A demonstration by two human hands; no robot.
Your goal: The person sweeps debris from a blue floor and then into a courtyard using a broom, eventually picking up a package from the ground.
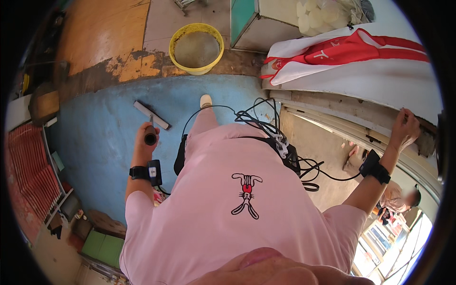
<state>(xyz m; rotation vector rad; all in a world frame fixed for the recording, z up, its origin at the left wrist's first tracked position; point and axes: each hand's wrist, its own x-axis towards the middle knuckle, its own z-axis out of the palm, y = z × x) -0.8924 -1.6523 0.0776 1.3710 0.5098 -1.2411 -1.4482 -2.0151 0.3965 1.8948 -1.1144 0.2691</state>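
Observation:
My left hand [144, 137] is closed around the dark tube-shaped handle [150, 139] of a long-handled floor mop or broom. The handle's hollow end points up towards me. Its straight, pale head [151, 114] lies on the blue floor [107, 107], with a dark strip along one side. Far to the right, my right hand [405, 130] is raised at the edge of a white-topped ledge [384, 83]. Its fingers are bent, and their tips are at or just over that edge; contact is unclear. Ahead stands a yellow bucket [196, 70] of murky liquid.
Red-and-white cloth [331, 51] covers part of the ledge. Black cables [263, 117] hang in loops at my waist. A box-like cabinet [274, 32] stands beyond the bucket. At left is a red slatted rack [32, 171], and behind it a green cushioned seat [103, 247]. Another person [393, 197] is at right.

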